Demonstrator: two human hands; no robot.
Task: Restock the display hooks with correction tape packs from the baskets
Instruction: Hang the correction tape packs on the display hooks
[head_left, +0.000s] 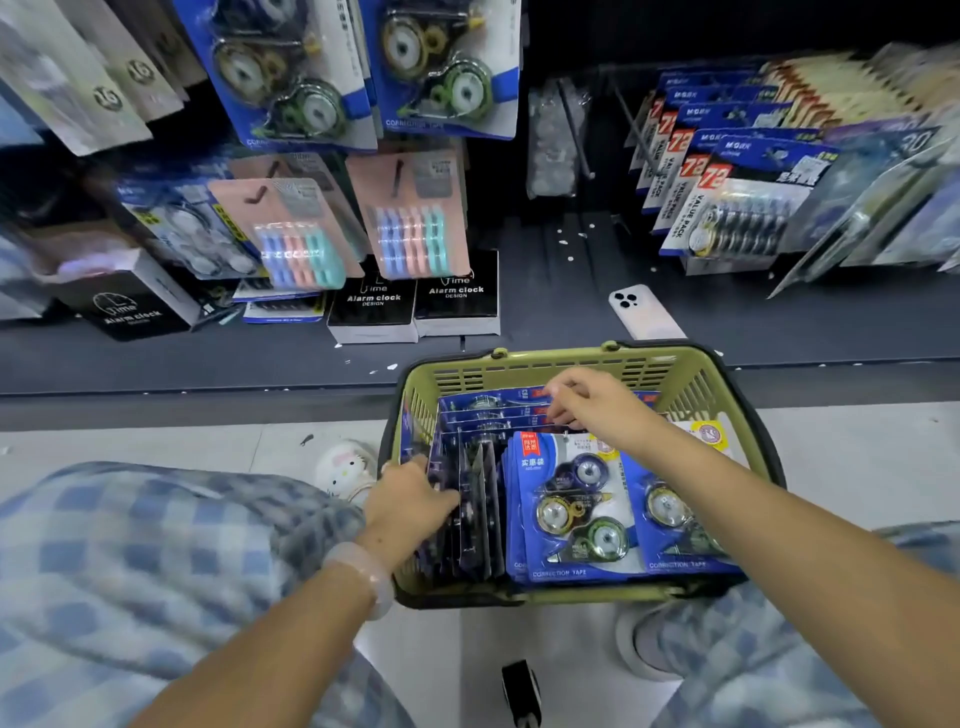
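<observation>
Down in the green basket (691, 374), flat blue correction tape packs (574, 512) lie face up, long axis running away from the person, header cards pointing toward the shelf. Left hand (410, 493) grips the upright dark packs (478, 499) standing on edge; right hand (592, 400) pinches a far pack's top edge.

left hand's fingertips (415, 467) hidden among upright packs (475, 499)
</observation>
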